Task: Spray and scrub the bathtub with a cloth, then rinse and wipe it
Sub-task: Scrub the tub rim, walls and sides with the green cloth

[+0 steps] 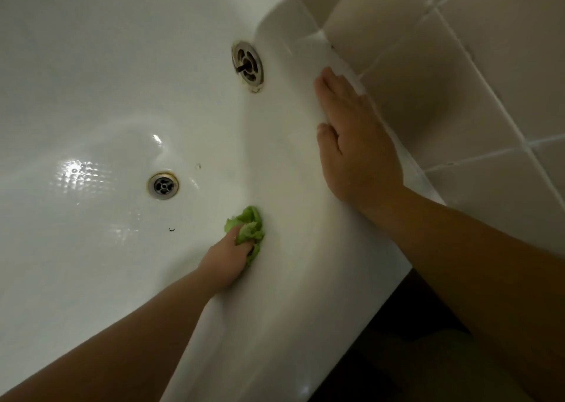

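A white bathtub fills most of the head view, its floor wet and glossy. My left hand reaches down into it, shut on a crumpled green cloth that presses against the curved end wall where it meets the floor. My right hand lies flat, fingers together, on the tub's rim next to the tiled wall and holds nothing.
A round floor drain with a rusty ring sits left of the cloth. A metal overflow plate is on the end wall above. Beige wall tiles border the rim at right. A small dark speck lies on the tub floor.
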A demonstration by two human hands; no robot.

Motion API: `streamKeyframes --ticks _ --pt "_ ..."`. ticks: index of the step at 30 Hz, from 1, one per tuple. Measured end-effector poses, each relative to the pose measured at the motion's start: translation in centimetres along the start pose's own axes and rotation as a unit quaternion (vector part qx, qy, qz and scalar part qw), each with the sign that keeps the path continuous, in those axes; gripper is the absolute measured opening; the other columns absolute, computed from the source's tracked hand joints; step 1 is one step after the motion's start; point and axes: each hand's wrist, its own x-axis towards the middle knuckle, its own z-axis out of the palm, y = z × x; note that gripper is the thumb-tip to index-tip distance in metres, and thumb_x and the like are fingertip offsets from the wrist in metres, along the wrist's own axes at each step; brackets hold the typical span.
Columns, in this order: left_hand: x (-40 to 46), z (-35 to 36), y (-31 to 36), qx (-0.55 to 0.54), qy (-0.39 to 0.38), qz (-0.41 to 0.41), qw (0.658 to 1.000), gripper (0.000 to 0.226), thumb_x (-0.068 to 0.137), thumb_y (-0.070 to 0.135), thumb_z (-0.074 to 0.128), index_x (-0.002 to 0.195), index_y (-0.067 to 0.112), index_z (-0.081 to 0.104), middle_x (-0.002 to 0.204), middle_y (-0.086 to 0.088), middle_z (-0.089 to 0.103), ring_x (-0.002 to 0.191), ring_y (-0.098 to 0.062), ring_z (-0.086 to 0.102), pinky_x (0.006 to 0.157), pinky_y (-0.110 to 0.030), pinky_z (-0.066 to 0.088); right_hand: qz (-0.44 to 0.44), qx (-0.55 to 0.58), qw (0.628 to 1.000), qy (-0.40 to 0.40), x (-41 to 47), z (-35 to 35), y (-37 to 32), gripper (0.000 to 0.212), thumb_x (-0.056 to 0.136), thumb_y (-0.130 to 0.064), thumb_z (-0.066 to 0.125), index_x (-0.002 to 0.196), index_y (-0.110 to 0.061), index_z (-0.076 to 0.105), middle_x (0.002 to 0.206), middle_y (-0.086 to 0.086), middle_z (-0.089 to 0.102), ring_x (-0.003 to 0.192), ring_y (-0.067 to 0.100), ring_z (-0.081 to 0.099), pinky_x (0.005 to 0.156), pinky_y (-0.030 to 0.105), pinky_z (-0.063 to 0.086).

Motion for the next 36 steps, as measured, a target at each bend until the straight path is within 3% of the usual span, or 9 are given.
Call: streamKeyframes --ticks 4,8,14,18,22,26,31,36 --pt "-6.2 -0.3 6.3 -0.091 -0.003 0.097 0.991 0.048 0.105 0.041 0.052 0.152 0.044 0.043 0.138 0.010 0.056 0.117 -0.012 0.052 0.098 -0.023 0.031 0.026 0.019 0.999 -0.005 -3.4 -0.1 -0.3 0.061 0.101 -0.014 0.036 0.162 -0.011 0.030 0.171 0.003 0.022 0.158 0.015 0.015 0.129 0.029 0.003" --pt "-8.1 -0.1 9.7 -0.158 0.001 0.170 0.973 0.051 0.105 0.044 0.052 0.153 0.051 0.036 0.130 0.030 0.050 0.121 -0.001 0.049 0.100 -0.019 0.031 0.061 0.040 0.997 0.003 -5.9 -0.2 0.1 0.058 0.105 -0.018 0.033 0.162 -0.013 0.031 0.171 0.000 0.023 0.158 0.013 0.016 0.130 0.032 0.006" --pt "-8.0 -0.4 5.2 -0.011 -0.030 0.061 0.998 0.054 0.105 0.050 0.041 0.158 0.046 0.027 0.156 0.000 0.048 0.138 -0.028 0.048 0.106 -0.035 0.035 0.106 0.025 0.994 -0.016 -8.4 -0.4 -1.2 0.059 0.107 -0.026 0.026 0.165 -0.017 0.020 0.173 -0.004 0.011 0.159 0.009 0.004 0.128 0.031 -0.004" --pt "-11.0 -0.7 4.7 -0.015 -0.033 0.114 0.993 0.052 0.104 0.046 0.047 0.154 0.049 0.035 0.153 0.009 0.050 0.138 -0.022 0.048 0.104 -0.031 0.033 0.089 -0.015 0.994 -0.053 -10.4 -0.2 -2.7 0.064 0.102 -0.031 0.022 0.165 -0.019 0.021 0.174 -0.001 0.003 0.160 0.013 -0.003 0.128 0.035 -0.007" --pt "-9.6 -0.3 4.3 -0.037 -0.042 0.152 0.987 0.055 0.105 0.049 0.048 0.157 0.050 0.030 0.158 0.014 0.042 0.142 -0.016 0.042 0.109 -0.025 0.026 0.089 -0.031 0.994 -0.062 -10.5 -0.2 -3.1 0.067 0.099 -0.032 0.022 0.165 -0.019 0.022 0.174 0.000 0.001 0.160 0.015 -0.006 0.128 0.037 -0.007" --pt "-3.9 -0.2 1.0 0.015 -0.039 0.090 0.995 0.060 0.106 0.052 0.042 0.162 0.043 0.021 0.166 0.005 0.033 0.149 -0.025 0.037 0.116 -0.030 0.026 0.083 -0.048 0.994 -0.060 -10.4 0.2 -3.0 0.068 0.098 -0.030 0.024 0.165 -0.019 0.020 0.174 0.000 -0.001 0.160 0.014 -0.008 0.129 0.039 -0.007" --pt "0.6 -0.8 -5.5 0.089 -0.018 -0.029 0.995 0.058 0.107 0.051 0.036 0.161 0.037 0.020 0.157 -0.017 0.044 0.142 -0.040 0.042 0.115 -0.042 0.031 0.087 -0.033 0.995 -0.035 -10.4 0.5 -2.9 0.068 0.096 -0.028 0.029 0.164 -0.020 0.027 0.174 -0.002 0.006 0.160 0.013 -0.003 0.128 0.035 -0.007" --pt "-0.8 -1.3 -5.9 0.116 -0.010 -0.033 0.993 0.057 0.107 0.044 0.039 0.161 0.035 0.024 0.156 -0.015 0.046 0.140 -0.039 0.046 0.117 -0.042 0.033 0.083 -0.026 0.996 -0.034 -10.2 0.2 -3.3 0.067 0.096 -0.027 0.033 0.162 -0.019 0.032 0.174 -0.001 0.009 0.160 0.014 0.000 0.128 0.036 -0.006"
